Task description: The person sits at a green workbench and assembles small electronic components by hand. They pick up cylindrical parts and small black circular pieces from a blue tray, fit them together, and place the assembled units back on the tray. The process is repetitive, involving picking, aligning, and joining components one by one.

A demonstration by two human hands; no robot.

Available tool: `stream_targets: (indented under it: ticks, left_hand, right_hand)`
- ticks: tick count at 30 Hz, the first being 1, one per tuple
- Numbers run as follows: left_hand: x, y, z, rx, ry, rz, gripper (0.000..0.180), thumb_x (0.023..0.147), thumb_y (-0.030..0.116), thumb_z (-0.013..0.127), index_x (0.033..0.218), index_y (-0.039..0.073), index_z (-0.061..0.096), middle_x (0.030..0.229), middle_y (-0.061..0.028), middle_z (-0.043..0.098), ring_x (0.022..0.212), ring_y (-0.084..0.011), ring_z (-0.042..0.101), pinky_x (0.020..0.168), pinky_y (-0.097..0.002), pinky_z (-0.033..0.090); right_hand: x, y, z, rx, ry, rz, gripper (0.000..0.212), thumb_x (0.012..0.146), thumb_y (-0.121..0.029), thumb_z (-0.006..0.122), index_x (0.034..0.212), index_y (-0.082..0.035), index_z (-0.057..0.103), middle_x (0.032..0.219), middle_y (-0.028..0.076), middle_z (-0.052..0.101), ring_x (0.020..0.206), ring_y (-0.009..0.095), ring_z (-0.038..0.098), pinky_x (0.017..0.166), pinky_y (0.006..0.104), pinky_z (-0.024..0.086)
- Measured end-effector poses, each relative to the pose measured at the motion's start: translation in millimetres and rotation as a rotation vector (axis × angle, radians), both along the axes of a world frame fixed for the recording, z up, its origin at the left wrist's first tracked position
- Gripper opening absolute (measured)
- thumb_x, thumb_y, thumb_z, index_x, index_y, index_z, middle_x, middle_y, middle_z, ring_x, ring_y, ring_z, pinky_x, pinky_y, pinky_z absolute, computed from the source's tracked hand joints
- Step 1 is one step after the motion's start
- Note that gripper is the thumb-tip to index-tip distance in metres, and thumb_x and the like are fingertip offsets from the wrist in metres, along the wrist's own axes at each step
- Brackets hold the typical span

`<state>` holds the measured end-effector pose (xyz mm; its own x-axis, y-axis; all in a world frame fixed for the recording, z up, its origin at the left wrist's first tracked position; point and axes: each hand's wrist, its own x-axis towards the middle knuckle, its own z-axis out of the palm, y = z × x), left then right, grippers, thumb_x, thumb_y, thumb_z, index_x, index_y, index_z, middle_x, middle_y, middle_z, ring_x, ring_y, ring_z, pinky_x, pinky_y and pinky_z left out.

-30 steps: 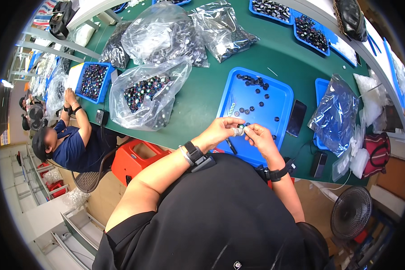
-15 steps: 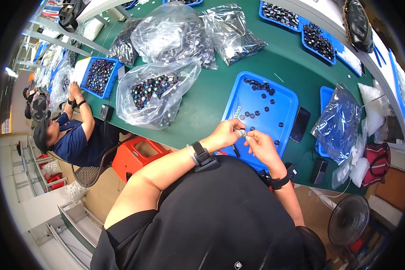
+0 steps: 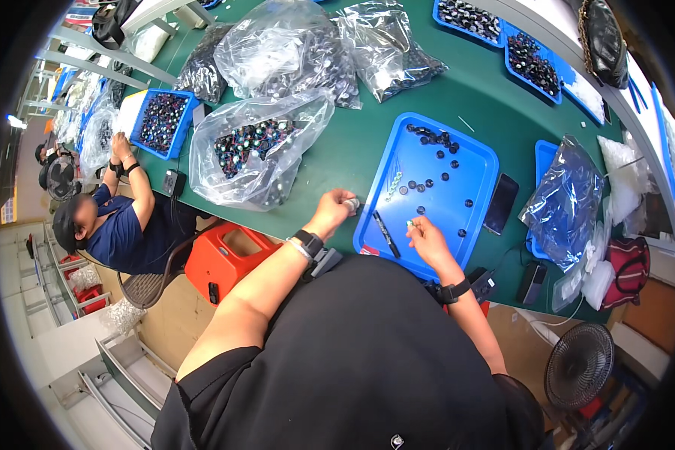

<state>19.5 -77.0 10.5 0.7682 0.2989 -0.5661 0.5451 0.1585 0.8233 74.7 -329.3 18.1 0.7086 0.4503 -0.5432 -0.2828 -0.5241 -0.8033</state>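
Note:
My left hand (image 3: 333, 214) is closed around a small, round, greyish piece (image 3: 351, 204), just left of a blue tray (image 3: 473, 150). Fingers hide most of that piece. Over the tray's near part, my right hand (image 3: 430, 241) pinches a tiny pale greenish piece (image 3: 410, 224), too small to name. Several black round parts (image 3: 429, 184) lie scattered in the tray, mostly toward its far side. A row of small pale green pieces (image 3: 394, 186) rests along the tray's left. Between my hands, a dark pen (image 3: 385, 234) lies in the tray.
An open clear bag (image 3: 259, 154) of small wired parts stands to the left, with fuller bags (image 3: 285, 52) behind. A phone (image 3: 502, 204) lies right of the tray, near a dark plastic bag (image 3: 566, 199). A co-worker (image 3: 124, 232) sits at the far left beside a red stool (image 3: 229, 255).
My hands have come apart. The left one moved left, off the tray, with the round piece. The right stays over the tray with its tiny piece, and the pen is now uncovered.

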Motion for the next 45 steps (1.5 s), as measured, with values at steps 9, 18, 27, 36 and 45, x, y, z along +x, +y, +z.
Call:
stream_targets:
  ticks: [9, 18, 27, 36, 45]
  left_hand:
    - [0, 24, 81, 0.548, -0.288, 0.052, 0.015, 0.085, 0.001, 0.056, 0.099, 0.0, 0.059, 0.088, -0.0042, 0.061, 0.081, -0.0126, 0.058, 0.077, -0.0252, 0.047]
    - [13, 150, 99, 1.6, -0.335, 0.28, 0.036, 0.077, 0.001, 0.06, 0.113, 0.002, 0.057, 0.119, -0.0181, 0.053, 0.117, -0.0333, 0.045, 0.1, -0.0408, 0.033]
    - [26, -24, 87, 0.154, -0.277, -0.311, 0.029, 0.089, 0.006, 0.058, 0.118, 0.0, 0.058, 0.109, -0.0088, 0.063, 0.102, -0.0158, 0.058, 0.089, -0.0288, 0.047]
    - [29, -39, 75, -0.411, -0.092, -0.329, 0.027, 0.089, 0.005, 0.059, 0.114, -0.003, 0.055, 0.106, -0.0084, 0.061, 0.092, -0.0136, 0.061, 0.085, -0.0277, 0.051]
    - [26, -38, 75, -0.472, -0.154, -0.276, 0.03, 0.086, 0.003, 0.06, 0.115, -0.001, 0.054, 0.102, -0.0066, 0.06, 0.095, -0.0152, 0.061, 0.087, -0.0268, 0.049]
  right_hand:
    - [7, -17, -29, -0.063, -0.038, -0.112, 0.023, 0.091, -0.02, 0.057, 0.105, -0.001, 0.054, 0.08, 0.004, 0.061, 0.068, 0.01, 0.056, 0.061, 0.026, 0.046]
    - [19, -2, -18, -0.432, -0.646, 0.025, 0.036, 0.083, -0.027, 0.066, 0.112, -0.01, 0.053, 0.095, 0.014, 0.065, 0.086, 0.034, 0.064, 0.074, 0.0429, 0.049]
    - [24, 23, 27, -0.085, -0.448, -0.02, 0.03, 0.079, -0.019, 0.069, 0.104, -0.007, 0.057, 0.087, 0.013, 0.066, 0.076, 0.031, 0.065, 0.066, 0.0395, 0.05]
    - [14, 35, 91, 0.089, -0.578, 0.058, 0.025, 0.078, -0.009, 0.067, 0.101, -0.005, 0.059, 0.087, 0.016, 0.065, 0.075, 0.033, 0.065, 0.064, 0.0382, 0.05]
    - [10, 29, 107, 0.067, -0.593, 0.121, 0.026, 0.086, -0.011, 0.061, 0.111, -0.004, 0.057, 0.093, 0.013, 0.064, 0.068, 0.025, 0.062, 0.062, 0.0343, 0.049]
